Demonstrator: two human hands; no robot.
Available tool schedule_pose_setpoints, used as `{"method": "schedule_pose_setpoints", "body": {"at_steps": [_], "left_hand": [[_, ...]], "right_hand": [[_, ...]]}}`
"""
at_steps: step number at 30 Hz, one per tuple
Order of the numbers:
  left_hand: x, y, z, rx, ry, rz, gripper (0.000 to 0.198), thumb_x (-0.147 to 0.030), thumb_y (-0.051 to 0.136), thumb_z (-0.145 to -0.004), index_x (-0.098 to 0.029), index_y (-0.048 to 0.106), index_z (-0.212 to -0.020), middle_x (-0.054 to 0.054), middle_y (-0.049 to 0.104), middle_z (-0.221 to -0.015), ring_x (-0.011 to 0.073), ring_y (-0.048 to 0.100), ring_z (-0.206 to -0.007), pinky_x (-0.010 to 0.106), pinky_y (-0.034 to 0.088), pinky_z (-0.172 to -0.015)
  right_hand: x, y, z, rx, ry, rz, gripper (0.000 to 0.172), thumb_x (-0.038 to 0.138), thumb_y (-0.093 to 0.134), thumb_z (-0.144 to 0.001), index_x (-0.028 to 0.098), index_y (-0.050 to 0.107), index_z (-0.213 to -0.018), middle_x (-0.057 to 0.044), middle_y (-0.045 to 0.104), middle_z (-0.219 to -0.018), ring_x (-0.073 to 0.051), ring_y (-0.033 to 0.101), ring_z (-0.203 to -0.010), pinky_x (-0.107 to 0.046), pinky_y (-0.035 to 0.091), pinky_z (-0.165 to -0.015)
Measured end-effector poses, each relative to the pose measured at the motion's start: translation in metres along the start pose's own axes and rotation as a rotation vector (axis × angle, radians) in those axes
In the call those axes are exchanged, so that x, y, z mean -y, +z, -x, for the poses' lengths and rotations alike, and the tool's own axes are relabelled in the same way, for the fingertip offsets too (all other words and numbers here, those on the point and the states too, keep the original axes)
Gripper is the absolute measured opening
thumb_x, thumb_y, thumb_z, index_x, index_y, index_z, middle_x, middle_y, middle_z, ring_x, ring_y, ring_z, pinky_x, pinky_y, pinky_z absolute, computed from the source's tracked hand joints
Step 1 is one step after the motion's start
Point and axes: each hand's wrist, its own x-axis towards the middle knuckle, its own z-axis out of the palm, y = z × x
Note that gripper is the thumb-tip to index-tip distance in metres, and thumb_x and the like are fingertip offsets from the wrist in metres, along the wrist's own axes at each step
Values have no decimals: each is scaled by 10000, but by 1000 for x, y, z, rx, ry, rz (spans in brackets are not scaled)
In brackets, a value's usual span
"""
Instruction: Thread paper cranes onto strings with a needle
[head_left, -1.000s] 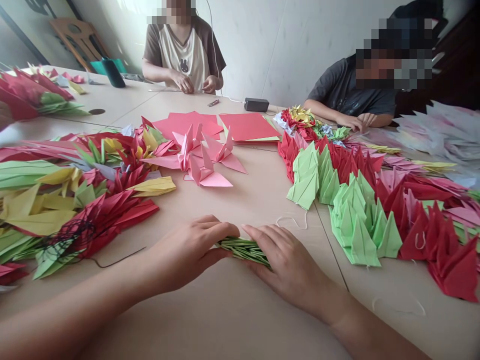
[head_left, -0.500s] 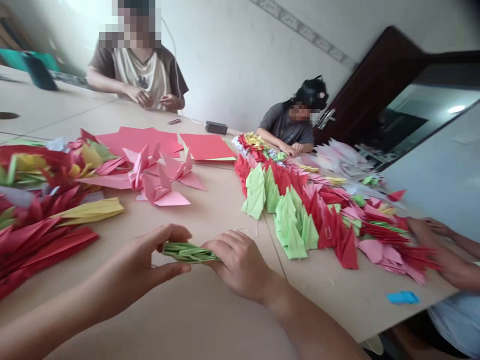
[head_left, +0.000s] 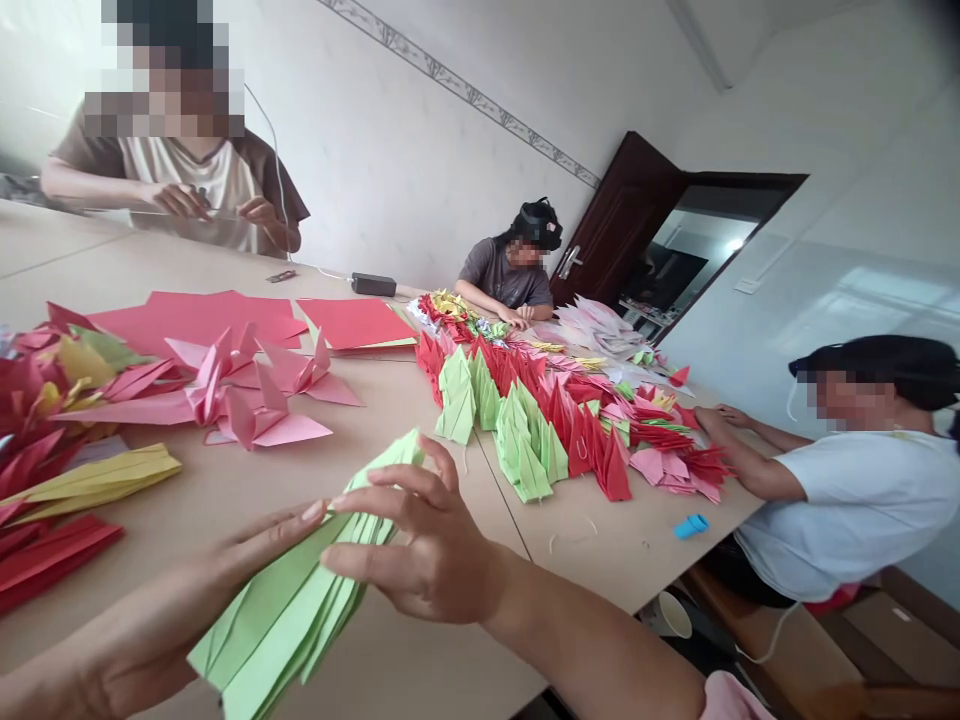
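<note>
A bundle of light-green folded paper pieces [head_left: 289, 600] slants between my hands above the near table, its layers fanned a little at the lower end. My left hand [head_left: 199, 580] lies along the left side of the bundle, fingers stretched against it; part of this hand is behind the paper. From the right, my right hand [head_left: 431, 535] grips the upper part with bent, spread fingers and thumb. Beyond them rest pink folded paper cranes [head_left: 262, 410]. Upright green folded papers [head_left: 525, 450] stand to the right of my hands.
Red paper sheets [head_left: 356, 325] lie behind the cranes. Mixed folded papers [head_left: 60, 400] are heaped at left, and red and pink rows [head_left: 600, 450] run along the right. A blue object [head_left: 691, 526] sits near the table edge. Three other people sit around the table.
The green bundle has turned from edge-on to slanted, showing its broad face, and has come nearer. My right hand has shifted its hold. The view has swung right, revealing a person in white.
</note>
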Motion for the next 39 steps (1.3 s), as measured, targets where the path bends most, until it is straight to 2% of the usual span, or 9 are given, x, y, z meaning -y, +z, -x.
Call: {"method": "schedule_pose_setpoints", "body": {"at_steps": [3,8,12,14,18,22,26,31,39], "left_hand": [[-7,-2,-3,45,-169,213,591,-559,799,-617,-267,663,-1113,-35,746,-704,212,687,-631,264,535,-507],[-2,-3,-10,45,-127,143,576,-518,701,-775,-271,522,-1264,-65,703,-676,172,644,-557,241,505,-475],[13,-1,-15,87,71,78,554,-554,667,-789,-264,520,-1238,-41,717,-823,188,670,-730,247,535,-590],[21,1,-19,94,176,45,548,-579,665,-775,-263,535,-1203,-4,717,-1016,210,668,-882,260,552,-691],[30,7,-22,124,301,-88,545,-619,639,-772,-261,539,-1171,22,689,-1121,253,628,-1024,285,542,-787],[33,10,-21,167,305,-123,614,-645,583,-798,-285,453,-1278,48,590,-1294,279,589,-1117,343,542,-856],[43,9,-23,278,250,-145,784,-715,491,-811,-304,260,-1437,114,433,-1439,274,606,-1058,402,549,-831],[55,3,-30,619,164,-293,732,-692,498,-829,-242,345,-1386,51,645,-941,182,585,-697,328,500,-649],[52,-5,-37,534,218,-410,559,-676,493,-842,-261,505,-1217,12,582,-914,191,564,-795,336,477,-756]], "right_hand": [[5,1,3,71,100,23,256,184,528,-896,353,704,-974,53,538,-1366,-179,343,-1331,-450,145,-1163],[19,-2,9,167,244,-99,429,75,501,-831,262,655,-1186,-31,342,-1519,-244,178,-1431,-472,164,-1174],[33,4,11,-23,727,-625,506,182,469,-951,218,378,-1447,-103,211,-1565,-244,229,-1431,-431,325,-1130],[38,10,10,-154,998,-1024,625,331,569,-940,213,273,-1478,-136,320,-1513,-255,369,-1364,-430,384,-1087],[38,20,5,-280,1217,-1372,508,433,682,-844,182,509,-1251,-120,606,-1227,-289,548,-1185,-463,408,-1042],[22,17,4,-318,1282,-1419,456,481,725,-775,204,576,-1104,-67,681,-1038,-282,638,-1020,-437,508,-907],[-22,-1,7,-378,1349,-1386,420,451,731,-779,212,583,-1091,-37,705,-910,-254,676,-869,-387,560,-760],[-85,-25,10,-416,1364,-1191,291,346,577,-972,159,566,-1195,-76,664,-1051,-220,660,-896,-398,556,-795],[-126,7,36,-205,1403,-660,302,300,607,-977,170,566,-1246,-104,553,-1274,-265,585,-1088,-473,509,-918]]}}
